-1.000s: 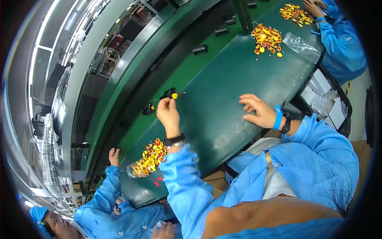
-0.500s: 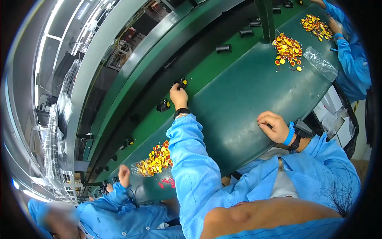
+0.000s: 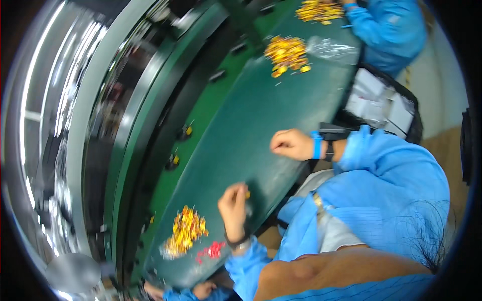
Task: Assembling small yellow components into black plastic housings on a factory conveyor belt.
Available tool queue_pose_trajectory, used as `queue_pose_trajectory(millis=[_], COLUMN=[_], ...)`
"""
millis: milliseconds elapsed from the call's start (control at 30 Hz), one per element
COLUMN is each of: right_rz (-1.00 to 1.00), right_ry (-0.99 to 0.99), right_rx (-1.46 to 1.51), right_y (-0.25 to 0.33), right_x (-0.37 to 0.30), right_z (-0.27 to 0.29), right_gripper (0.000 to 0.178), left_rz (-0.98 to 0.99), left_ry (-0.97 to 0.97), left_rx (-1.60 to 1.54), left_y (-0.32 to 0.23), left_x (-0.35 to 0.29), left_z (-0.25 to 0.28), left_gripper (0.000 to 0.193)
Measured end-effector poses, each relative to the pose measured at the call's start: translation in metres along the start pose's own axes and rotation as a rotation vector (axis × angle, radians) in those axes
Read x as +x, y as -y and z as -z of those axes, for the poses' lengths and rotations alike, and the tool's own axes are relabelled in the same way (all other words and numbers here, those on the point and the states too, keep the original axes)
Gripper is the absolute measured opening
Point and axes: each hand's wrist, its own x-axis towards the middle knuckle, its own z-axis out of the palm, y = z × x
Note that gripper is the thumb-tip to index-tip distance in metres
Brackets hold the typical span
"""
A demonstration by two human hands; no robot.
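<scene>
My left hand (image 3: 232, 210), fingers closed, hangs over the near part of the green work surface (image 3: 236, 135). A small yellow piece (image 3: 247, 194) shows at its fingertips, blurred by motion, with a dark patch beside it that I cannot make out. Farther right, my right hand (image 3: 292, 144) is curled with thumb and fingers together above the same surface; whatever it holds, if anything, is hidden. A pile of yellow and red pieces (image 3: 187, 228) lies left of my left hand, beside scattered pink-red bits (image 3: 212, 251).
Black parts with yellow pieces (image 3: 186, 132) stand on the green conveyor (image 3: 193, 145) along the left. Farther off are another yellow-red pile (image 3: 286, 54), a clear plastic bag (image 3: 331, 50) and a co-worker's blue sleeve (image 3: 369, 22). An open black-lined box (image 3: 416, 108) stands at right.
My left hand has left the black part on the conveyor and drawn back over the work surface. The view has swung, shifting the scene; that black part stays on the conveyor.
</scene>
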Motion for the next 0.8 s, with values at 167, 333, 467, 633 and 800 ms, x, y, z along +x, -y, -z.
queue_pose_trajectory(millis=[167,333,467,633,800], right_rz=[-0.339,-0.238,-0.411,-0.359,-0.227], right_ry=[0.022,-0.298,-0.212,-0.061,-0.093], right_rx=[0.13,-0.831,-1.156,-1.248,-1.219], right_y=[0.006,-0.018,-0.025,-0.028,-0.057], right_x=[0.023,0.046,0.061,0.068,0.064], right_z=[0.034,0.128,0.159,0.158,0.176], right_gripper=[0.013,0.017,0.019,0.021,0.016], left_rz=[0.179,0.249,0.225,0.152,0.185], left_ry=[-0.079,-0.107,-0.219,-0.271,-0.226], left_rx=[-0.158,-0.211,-0.184,-0.123,-0.114], left_y=[0.014,0.027,0.028,0.041,0.046], left_x=[-0.062,-0.078,-0.081,-0.077,-0.072], left_z=[-0.026,-0.043,-0.046,-0.049,-0.049], left_gripper=[0.014,0.014,0.013,0.013,0.015])
